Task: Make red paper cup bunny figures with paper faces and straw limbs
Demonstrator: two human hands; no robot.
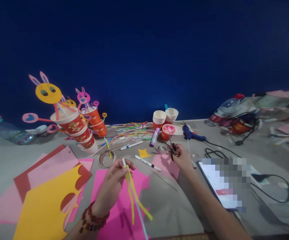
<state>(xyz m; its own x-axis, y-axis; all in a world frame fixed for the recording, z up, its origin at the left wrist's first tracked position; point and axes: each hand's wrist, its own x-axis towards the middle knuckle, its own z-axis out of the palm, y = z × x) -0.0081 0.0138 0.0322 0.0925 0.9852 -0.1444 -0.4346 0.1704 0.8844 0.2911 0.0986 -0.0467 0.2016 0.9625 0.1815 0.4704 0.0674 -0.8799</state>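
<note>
My left hand (118,176) pinches a thin white stick (140,213) between thumb and fingers. Bent yellow strips (132,200) are held along with it and hang down on both sides, over a magenta paper sheet (102,200). In my right hand (181,158) is a pair of scissors (173,150) with black handles. Its blades point away from me, toward a small red cup (168,136) filled with pink bits. A roll of clear tape (162,148) lies just left of the scissors. My right fingers partly cover the handles.
Stacked red cups with paper rabbits (69,123) stand left. Yellow card (42,203) lies in front of them. A tape roll (106,158), a marker (148,163) and a glue stick (154,137) sit mid-table. Rightward are a blue glue gun (193,133), cables and a tablet (219,186).
</note>
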